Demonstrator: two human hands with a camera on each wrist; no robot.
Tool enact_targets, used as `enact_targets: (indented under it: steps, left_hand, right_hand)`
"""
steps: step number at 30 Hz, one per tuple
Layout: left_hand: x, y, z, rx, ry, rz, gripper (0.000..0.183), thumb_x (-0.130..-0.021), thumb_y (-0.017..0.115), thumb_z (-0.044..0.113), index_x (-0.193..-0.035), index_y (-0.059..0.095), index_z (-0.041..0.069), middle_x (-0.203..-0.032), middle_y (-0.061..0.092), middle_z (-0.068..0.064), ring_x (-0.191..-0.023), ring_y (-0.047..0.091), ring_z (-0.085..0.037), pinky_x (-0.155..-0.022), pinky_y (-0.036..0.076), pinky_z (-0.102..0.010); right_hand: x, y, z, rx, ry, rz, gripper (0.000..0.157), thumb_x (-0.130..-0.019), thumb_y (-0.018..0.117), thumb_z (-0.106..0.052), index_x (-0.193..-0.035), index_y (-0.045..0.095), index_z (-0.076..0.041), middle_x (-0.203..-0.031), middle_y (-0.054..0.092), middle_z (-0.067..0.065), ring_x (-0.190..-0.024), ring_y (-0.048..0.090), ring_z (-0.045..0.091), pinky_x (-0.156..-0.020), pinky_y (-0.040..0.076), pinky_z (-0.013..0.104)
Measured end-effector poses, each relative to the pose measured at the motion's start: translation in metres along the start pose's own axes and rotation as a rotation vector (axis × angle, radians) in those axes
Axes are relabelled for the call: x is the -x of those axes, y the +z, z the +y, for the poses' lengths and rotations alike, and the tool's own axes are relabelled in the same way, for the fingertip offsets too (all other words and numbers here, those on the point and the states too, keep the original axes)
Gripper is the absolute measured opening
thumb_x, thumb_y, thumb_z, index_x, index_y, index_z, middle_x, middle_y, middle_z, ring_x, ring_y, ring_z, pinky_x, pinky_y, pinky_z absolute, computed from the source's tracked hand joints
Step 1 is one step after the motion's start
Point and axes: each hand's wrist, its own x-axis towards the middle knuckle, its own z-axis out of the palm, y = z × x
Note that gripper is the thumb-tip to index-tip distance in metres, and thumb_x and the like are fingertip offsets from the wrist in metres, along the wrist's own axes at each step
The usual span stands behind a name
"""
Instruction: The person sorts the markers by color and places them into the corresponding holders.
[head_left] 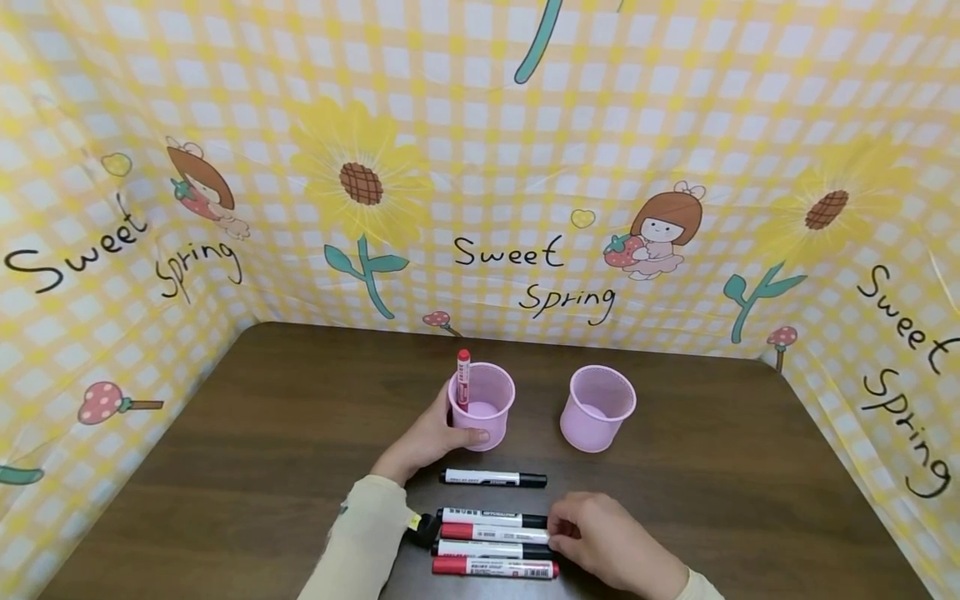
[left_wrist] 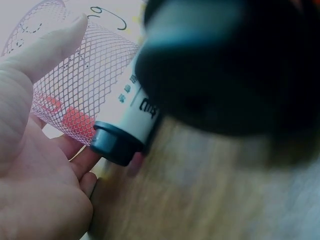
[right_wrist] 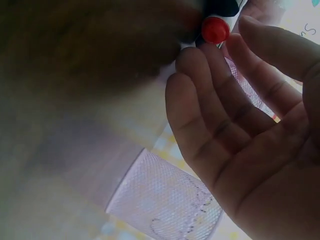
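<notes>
My left hand [head_left: 431, 433] grips a pink mesh cup [head_left: 498, 417] from its left side, thumb across the front. Inside that cup a red marker [head_left: 463, 375] leans upright against the left wall. Near me, several markers lie side by side. My right hand [head_left: 611, 537] is at their right ends, thumb and fingertips pinching the end of a red-capped marker [head_left: 502, 532] in the row. In the right wrist view, its red end [right_wrist: 216, 30] shows between the thumb and fingers. Just above it lies a black-capped marker [head_left: 491, 517].
A second pink mesh cup [head_left: 588, 425] stands to the right. One black-capped marker [head_left: 495, 478] lies apart, between the row and the held cup. Below are another black marker [head_left: 480, 549] and a red marker [head_left: 495, 567]. A yellow checked cloth [head_left: 480, 167] surrounds the brown table [head_left: 262, 433].
</notes>
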Motion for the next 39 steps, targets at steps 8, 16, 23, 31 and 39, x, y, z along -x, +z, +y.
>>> enact_targets:
  steps: [8, 16, 23, 31, 39]
  left_hand:
    - [0.001, 0.002, 0.0, 0.001, 0.001, 0.008, 0.108, -0.078, 0.086, 0.01, -0.161, 0.017, 0.011, -0.146, 0.047, -0.015, -0.13, 0.044, -0.031, -0.111, 0.029, -0.048]
    - [0.0, 0.002, -0.001, -0.007, 0.002, 0.009, 0.109, -0.078, 0.086, 0.011, -0.161, 0.016, 0.011, -0.147, 0.046, -0.014, -0.131, 0.044, -0.031, -0.112, 0.028, -0.049]
    - [0.0, 0.001, 0.0, -0.003, 0.008, 0.004, 0.108, -0.078, 0.086, 0.009, -0.161, 0.016, 0.011, -0.147, 0.046, -0.015, -0.131, 0.044, -0.032, -0.111, 0.029, -0.049]
    - [0.0, 0.0, 0.0, 0.005, 0.004, -0.002, 0.107, -0.079, 0.086, 0.009, -0.16, 0.018, 0.012, -0.145, 0.047, -0.015, -0.13, 0.045, -0.031, -0.111, 0.029, -0.047]
    - [0.0, 0.0, 0.001, 0.009, 0.003, -0.003, 0.107, -0.079, 0.086, 0.009, -0.161, 0.017, 0.011, -0.146, 0.046, -0.015, -0.131, 0.044, -0.032, -0.111, 0.028, -0.048]
  right_hand:
    - [0.003, -0.002, -0.001, 0.102, -0.035, 0.007, 0.029, -0.079, 0.081, -0.007, -0.077, 0.058, -0.025, -0.074, 0.046, -0.021, -0.066, 0.044, -0.002, -0.059, 0.04, 0.021]
    - [0.011, -0.007, 0.005, 0.125, -0.033, 0.019, 0.033, -0.077, 0.081, -0.005, -0.076, 0.055, -0.025, -0.072, 0.044, -0.02, -0.065, 0.042, -0.001, -0.058, 0.039, 0.02]
    - [0.013, -0.004, 0.008, 0.163, -0.032, 0.035, 0.032, -0.075, 0.08, -0.004, -0.079, 0.054, -0.022, -0.073, 0.043, -0.016, -0.066, 0.041, 0.0, -0.058, 0.038, 0.02]
    - [0.01, 0.0, 0.009, 0.213, -0.04, 0.034, 0.032, -0.075, 0.083, -0.007, -0.078, 0.054, -0.022, -0.076, 0.043, -0.015, -0.067, 0.042, 0.002, -0.058, 0.04, 0.022]
    - [0.01, -0.001, 0.012, 0.21, -0.056, 0.011, 0.029, -0.078, 0.084, -0.011, -0.08, 0.057, -0.022, -0.078, 0.045, -0.015, -0.068, 0.045, 0.002, -0.059, 0.042, 0.024]
